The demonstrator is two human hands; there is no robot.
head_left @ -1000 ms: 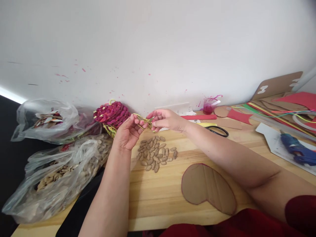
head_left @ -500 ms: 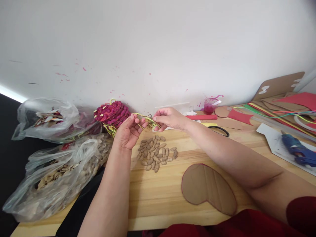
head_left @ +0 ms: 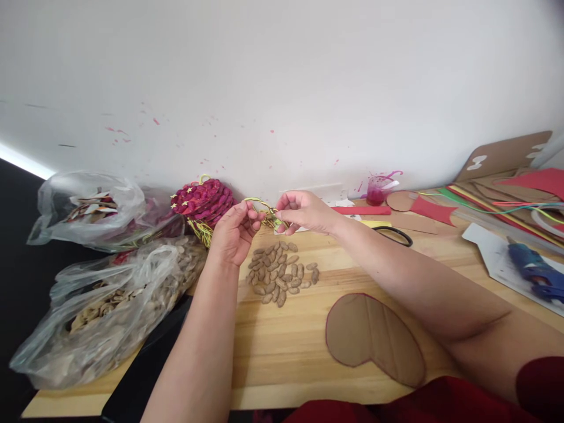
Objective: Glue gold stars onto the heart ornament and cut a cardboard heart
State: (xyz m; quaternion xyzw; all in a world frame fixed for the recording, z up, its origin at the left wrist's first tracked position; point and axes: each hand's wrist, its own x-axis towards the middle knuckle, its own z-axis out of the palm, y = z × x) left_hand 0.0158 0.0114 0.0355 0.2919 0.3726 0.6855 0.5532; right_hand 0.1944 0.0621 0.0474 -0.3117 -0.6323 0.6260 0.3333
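Note:
Between my hands is a small bundle of thin twisted yellow-green and dark strands (head_left: 259,203), held up above the table near the wall. My left hand (head_left: 237,230) pinches one end between thumb and fingertips. The fingers of my right hand (head_left: 304,212) close on the other end, hiding part of it. Just below lies a loose pile of unshelled peanuts (head_left: 277,271) on the wooden table. Left of my left hand stands a magenta textured piece (head_left: 207,202) with small pale stars and yellow strands under it.
A heart-shaped cardboard cutout (head_left: 372,338) lies in front. Clear plastic bags (head_left: 118,299) fill the left side. At right are a blue glue gun (head_left: 535,270), a stack of coloured sheets (head_left: 497,200), black-handled scissors (head_left: 396,236) and a cup of magenta liquid (head_left: 378,191).
The strand at my left fingertips now arches higher, and its lower loop no longer shows. Both hands keep their grip. The whole view has shifted slightly.

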